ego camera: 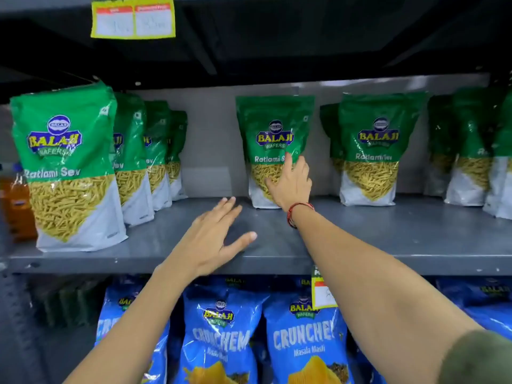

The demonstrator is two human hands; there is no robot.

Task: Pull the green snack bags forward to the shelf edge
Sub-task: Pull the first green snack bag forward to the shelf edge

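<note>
The green snack bags, glossy pouches with a green top, a white foot and a clear window of thin yellow sev, stand upright on the grey shelf [360,239]: a front-to-back row at the left whose front bag [69,167] sits at the edge, and the others set back near the rear wall. The right hand [291,184] lies with spread fingers on the lower right corner of the middle bag [273,151], though a firm grip cannot be told. The left hand [213,239] hovers open and flat, gripping nothing, over the bare shelf near its edge.
</note>
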